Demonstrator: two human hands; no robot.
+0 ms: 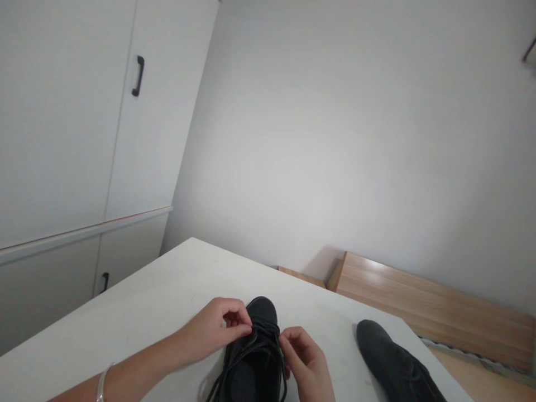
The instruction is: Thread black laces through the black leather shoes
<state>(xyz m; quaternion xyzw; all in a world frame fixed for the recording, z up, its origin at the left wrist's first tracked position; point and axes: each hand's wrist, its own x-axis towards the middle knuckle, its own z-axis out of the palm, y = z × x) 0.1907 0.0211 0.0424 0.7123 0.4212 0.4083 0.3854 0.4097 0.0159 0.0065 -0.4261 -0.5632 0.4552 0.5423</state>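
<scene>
A black lace-up shoe (262, 310) lies on the white table in front of me, toe pointing away and its opening toward me. Loose black shoelaces (264, 329) cross its front and hang down both sides. On the left of the lacing, my left hand (218, 329) pinches the lace between thumb and forefinger. My right hand (305, 360) is closed at the right side of the lacing, thumb and forefinger pressed on the lace there. The shoe's heel is cut off by the lower edge of the view.
A second black shoe (391, 363) rests to the right on the white table (138, 329). Beyond the table's right edge stands a wooden headboard-like panel (419, 296). A white cabinet (84, 123) with dark handles is at the left, and a pale wall (335, 139) behind.
</scene>
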